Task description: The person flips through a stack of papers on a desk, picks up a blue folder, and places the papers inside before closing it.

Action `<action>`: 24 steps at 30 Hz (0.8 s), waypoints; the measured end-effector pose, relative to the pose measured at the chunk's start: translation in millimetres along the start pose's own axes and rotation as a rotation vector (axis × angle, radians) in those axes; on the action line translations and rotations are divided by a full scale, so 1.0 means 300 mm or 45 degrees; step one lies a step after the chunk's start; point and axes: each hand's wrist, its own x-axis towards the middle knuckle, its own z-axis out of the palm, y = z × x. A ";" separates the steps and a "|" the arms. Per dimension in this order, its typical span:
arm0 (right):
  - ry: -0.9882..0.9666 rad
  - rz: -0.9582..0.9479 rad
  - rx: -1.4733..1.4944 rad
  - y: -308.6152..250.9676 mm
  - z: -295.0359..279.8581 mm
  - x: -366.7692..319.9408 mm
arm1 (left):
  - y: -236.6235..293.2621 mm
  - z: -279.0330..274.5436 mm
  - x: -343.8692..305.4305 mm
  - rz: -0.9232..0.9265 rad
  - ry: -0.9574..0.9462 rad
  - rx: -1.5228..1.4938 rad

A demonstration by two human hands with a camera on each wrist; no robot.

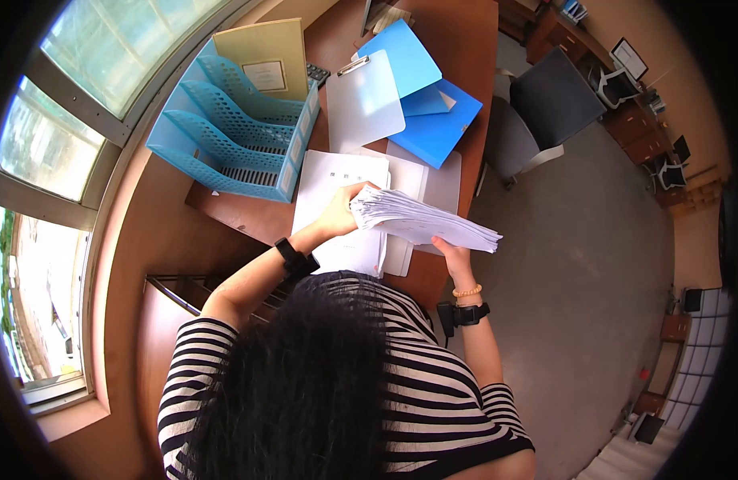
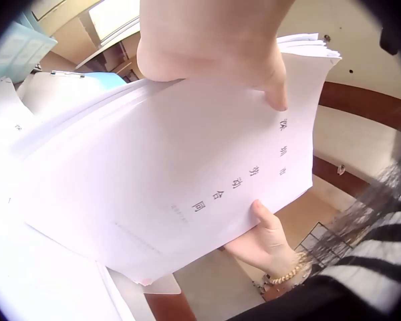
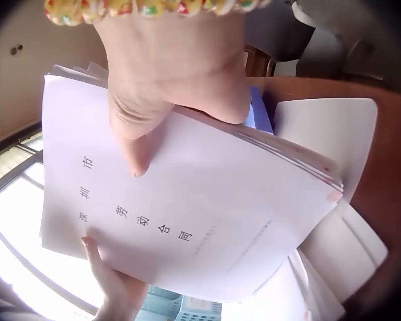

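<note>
A thick stack of printed papers point(image 1: 421, 218) is held up over the desk between both hands, tilted. My left hand point(image 1: 342, 211) grips its left edge, the thumb lying on the top sheet. From the other side, my right hand point(image 1: 455, 258) holds the lower right edge, also with the thumb on the front. In the right wrist view, the top sheet point(image 3: 187, 194) carries a line of large printed Chinese characters. Most fingers of both hands are hidden behind the papers. Underneath, more printed sheets point(image 1: 325, 180) lie on the desk.
A blue divided file rack point(image 1: 287, 180) stands at the desk's left, holding a tan folder point(image 1: 277, 48). Behind the papers lie a translucent clipboard point(image 1: 361, 108) and blue folders point(image 1: 445, 132). The brown desk point(image 1: 477, 52) ends on the right, near an office chair point(image 1: 545, 112).
</note>
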 end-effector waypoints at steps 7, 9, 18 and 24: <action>0.040 -0.167 -0.238 -0.002 0.019 0.002 | -0.139 -0.043 0.000 -0.033 -0.120 0.091; 0.050 -0.215 -0.304 -0.006 0.021 0.009 | -0.232 -0.083 -0.020 -0.100 -0.171 0.047; 0.020 -0.177 -0.388 0.007 0.009 0.011 | -0.655 -0.284 -0.164 -0.749 0.343 0.507; 0.032 -0.189 -0.410 0.001 -0.002 -0.008 | -0.573 -0.262 -0.145 -0.871 0.396 0.583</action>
